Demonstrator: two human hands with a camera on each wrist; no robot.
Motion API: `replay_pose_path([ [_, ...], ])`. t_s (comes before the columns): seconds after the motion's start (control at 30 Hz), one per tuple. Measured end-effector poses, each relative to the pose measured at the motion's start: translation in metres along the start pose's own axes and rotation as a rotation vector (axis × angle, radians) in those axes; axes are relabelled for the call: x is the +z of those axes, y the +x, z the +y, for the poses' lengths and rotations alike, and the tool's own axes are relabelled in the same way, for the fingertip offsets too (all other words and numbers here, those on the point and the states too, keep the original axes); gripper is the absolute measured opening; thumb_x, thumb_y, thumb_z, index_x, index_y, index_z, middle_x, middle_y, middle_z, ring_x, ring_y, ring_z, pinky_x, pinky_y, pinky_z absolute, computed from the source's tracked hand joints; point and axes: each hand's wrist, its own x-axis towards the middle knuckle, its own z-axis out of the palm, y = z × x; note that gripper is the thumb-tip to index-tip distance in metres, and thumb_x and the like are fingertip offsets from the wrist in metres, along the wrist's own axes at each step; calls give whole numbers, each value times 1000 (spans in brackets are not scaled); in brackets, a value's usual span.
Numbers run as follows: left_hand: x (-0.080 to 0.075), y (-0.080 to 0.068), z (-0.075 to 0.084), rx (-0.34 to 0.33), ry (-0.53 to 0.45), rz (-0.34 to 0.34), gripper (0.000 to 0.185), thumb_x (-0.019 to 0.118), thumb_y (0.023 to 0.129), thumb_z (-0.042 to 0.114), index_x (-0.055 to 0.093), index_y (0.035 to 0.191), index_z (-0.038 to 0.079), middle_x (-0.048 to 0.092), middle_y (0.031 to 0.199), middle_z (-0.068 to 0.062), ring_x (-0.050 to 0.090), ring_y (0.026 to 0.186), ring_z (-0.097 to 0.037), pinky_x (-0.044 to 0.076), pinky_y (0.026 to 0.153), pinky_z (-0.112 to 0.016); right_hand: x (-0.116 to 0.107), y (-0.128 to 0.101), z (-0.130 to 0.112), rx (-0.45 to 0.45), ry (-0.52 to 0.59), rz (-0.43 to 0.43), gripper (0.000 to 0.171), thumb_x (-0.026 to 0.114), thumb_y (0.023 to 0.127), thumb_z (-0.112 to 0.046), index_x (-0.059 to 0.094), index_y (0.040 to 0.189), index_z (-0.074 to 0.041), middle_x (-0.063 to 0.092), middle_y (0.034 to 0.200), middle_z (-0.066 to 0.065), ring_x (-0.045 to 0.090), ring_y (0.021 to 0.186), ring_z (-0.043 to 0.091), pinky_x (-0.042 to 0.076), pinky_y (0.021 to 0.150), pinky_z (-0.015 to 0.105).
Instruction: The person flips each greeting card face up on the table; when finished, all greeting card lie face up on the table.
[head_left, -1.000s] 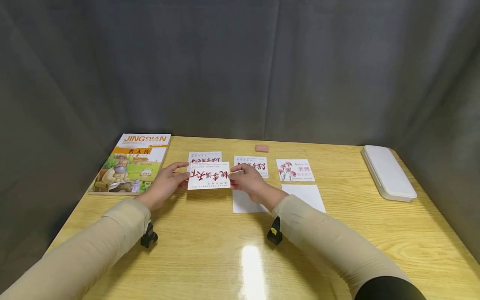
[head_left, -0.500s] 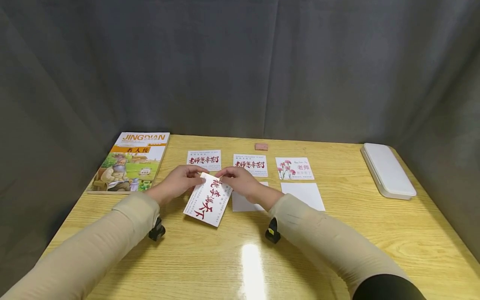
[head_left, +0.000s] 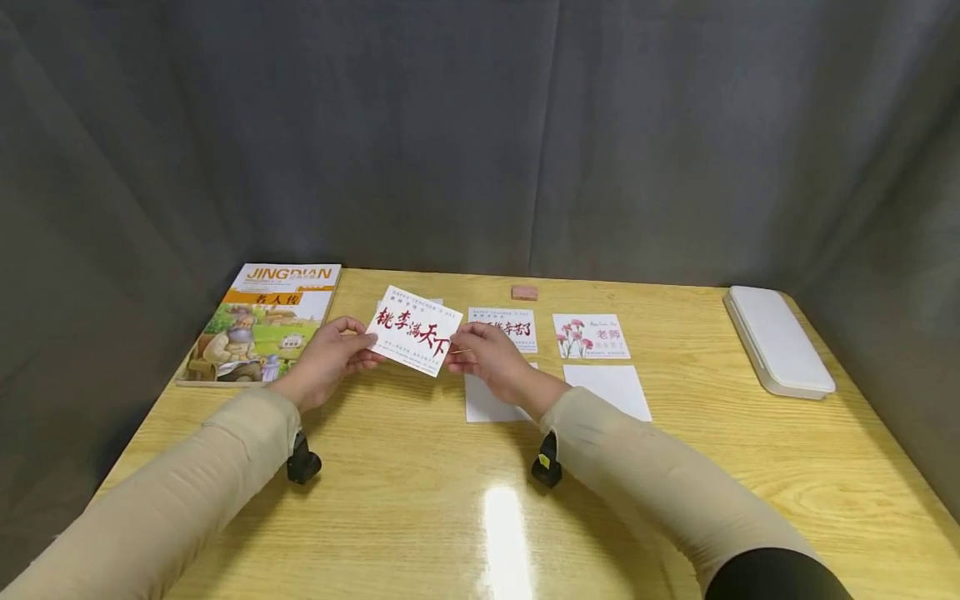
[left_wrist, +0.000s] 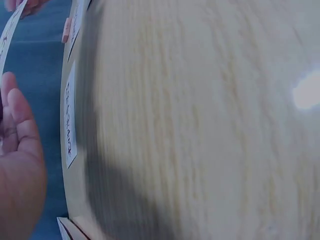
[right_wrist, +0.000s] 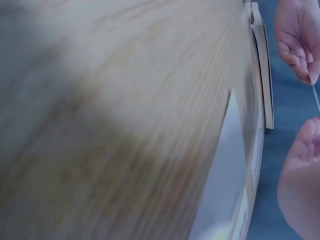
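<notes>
Against a grey curtain, a wooden counter (head_left: 420, 517) carries a closed white case (head_left: 777, 340), contents hidden, one book (head_left: 262, 321), five cards lying flat, and a sixth, red-lettered card (head_left: 413, 331) held above it, pinched by left hand (head_left: 324, 364) and right hand (head_left: 491, 358) fingers.

You have the white card (head_left: 414, 331) lifted off the table (head_left: 420, 508), its printed face toward you. Large red brush characters run across its middle, with small lines of print above and below. It sits tilted, left end higher than right, pinched at its left edge and at its right edge, above the table's far-left part, near the far edge.
</notes>
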Motion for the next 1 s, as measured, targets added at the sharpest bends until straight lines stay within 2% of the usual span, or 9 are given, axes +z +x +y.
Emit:
replay_pose_path([
  [0.13, 1, -2, -3, -5, 162, 35, 9, 51, 108, 8, 46, 106, 2, 60, 89, -5, 68, 84, -15, 57, 79, -30, 5, 1, -2, -12, -81, 50, 5, 54, 102, 3, 57, 98, 5, 61, 84, 9, 64, 73, 16, 59, 74, 29],
  [0.2, 1, -3, -3, 42, 358, 51, 13, 52, 108, 12, 48, 108, 0, 58, 96, -10, 62, 88, -21, 54, 80, -35, 7, 0, -2, 11, -147, 54, 5, 55, 102, 2, 58, 101, 7, 61, 84, 8, 63, 72, 15, 59, 76, 31],
  [0.3, 5, -6, 0, 191, 728, 42, 27, 56, 104, 17, 54, 119, -5, 56, 115, -22, 57, 105, -35, 50, 91, -48, 8, -2, -1, 75, -223, 37, 8, 56, 103, 0, 59, 103, 7, 61, 86, 8, 62, 72, 15, 59, 76, 31],
  [0.4, 11, -9, 1, 387, 1043, -78, 46, 60, 101, 22, 53, 136, -7, 52, 140, -28, 49, 131, -44, 41, 110, -57, 9, -2, 3, 134, -265, 16, 8, 56, 103, 0, 60, 103, 6, 62, 85, 7, 62, 71, 14, 59, 72, 27],
  [0.53, 16, -15, 1, 573, 1297, -388, 64, 64, 98, 33, 48, 152, 2, 37, 160, -23, 34, 147, -41, 31, 119, -56, 12, 0, 6, 174, -281, -1, 6, 56, 102, 0, 60, 104, 6, 62, 83, 7, 61, 70, 13, 57, 68, 23],
  [0.6, 17, -20, 2, 601, 1370, -518, 72, 65, 96, 40, 44, 157, 8, 31, 165, -19, 31, 150, -39, 30, 120, -55, 14, 1, 7, 186, -289, 3, 7, 57, 102, 0, 60, 105, 5, 62, 84, 7, 61, 71, 13, 57, 67, 22],
  [0.7, 18, -24, 0, 594, 1439, -604, 79, 64, 96, 49, 39, 161, 12, 27, 167, -16, 30, 151, -37, 30, 120, -53, 15, 3, 8, 200, -320, 15, 8, 57, 101, 0, 61, 106, 6, 62, 85, 8, 61, 72, 13, 57, 67, 22],
  [0.83, 15, -24, -5, 559, 1472, -617, 81, 61, 95, 54, 37, 162, 16, 27, 168, -15, 32, 150, -39, 31, 119, -54, 14, 6, 9, 226, -353, 0, 10, 56, 102, 0, 61, 108, 6, 62, 87, 8, 62, 74, 14, 58, 70, 24],
  [1.0, 10, -22, -9, 544, 1456, -606, 79, 62, 91, 48, 41, 161, 17, 30, 166, -16, 32, 150, -38, 32, 119, -53, 15, 4, 7, 255, -334, -42, 21, 53, 103, 1, 60, 120, 11, 63, 91, 9, 63, 79, 15, 59, 79, 27],
])
